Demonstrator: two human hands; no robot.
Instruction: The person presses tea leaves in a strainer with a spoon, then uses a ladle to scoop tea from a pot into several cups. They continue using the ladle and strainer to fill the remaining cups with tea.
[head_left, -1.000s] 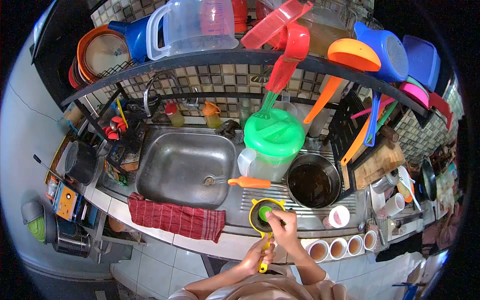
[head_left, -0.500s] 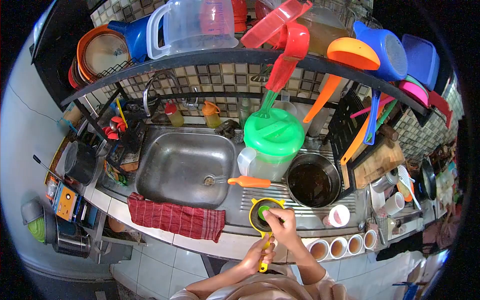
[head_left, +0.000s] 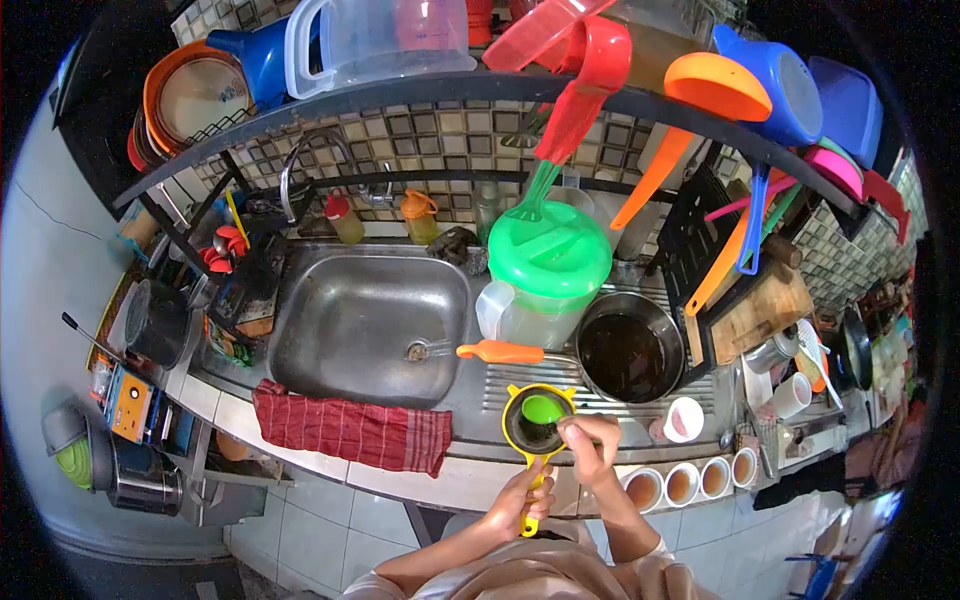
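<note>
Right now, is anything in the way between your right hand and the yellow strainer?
Just the green spoon. The right hand holds it, with its round end over the yellow strainer, which the left hand grips by the handle. I see nothing else between them.

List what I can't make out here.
All in head view:
- space beneath yellow strainer: hidden by its mesh
- handle of green scoop: mostly behind right hand
- bottom of pan: under dark liquid
- top of clear jug: cut by upper edge
- far-right clutter: blurred, too small
</note>
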